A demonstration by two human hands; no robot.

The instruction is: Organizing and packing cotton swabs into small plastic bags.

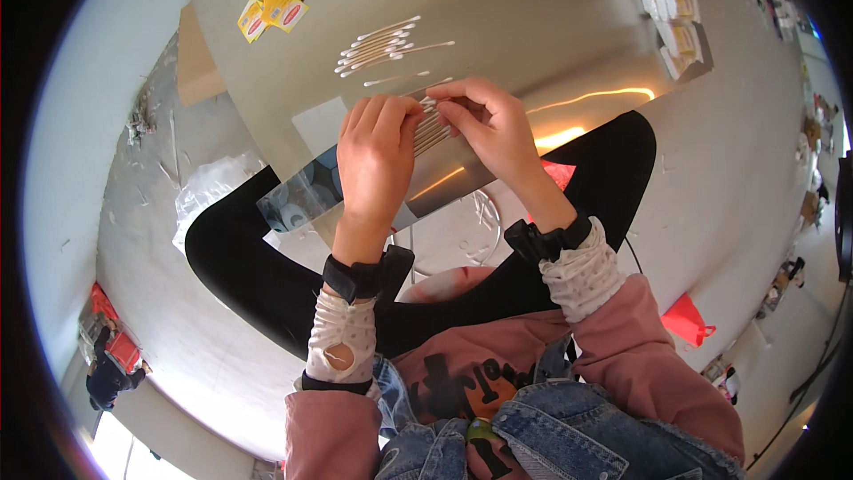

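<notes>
A small bundle of cotton swabs [430, 137] lies between my two hands near the table's front edge, white tips toward the far side. My left hand [378, 153] is at its left, fingers curled and the thumb and forefinger closed at the swabs. From the right, my right hand [494, 132] pinches at the swab tips with thumb and forefinger. Its other fingers are bent, and the exact contact is partly hidden. Just beyond my hands, a loose pile of cotton swabs [378, 46] rests on the metal table, with a single swab [396, 78] lying nearer.
Yellow and white packets [274, 9] lie on the metal table [533, 9] at the far left. White packs with yellow labels [677, 2] line the far right edge. A pale flat sheet [320, 127] and clear plastic bag [298, 204] are beside my left hand.
</notes>
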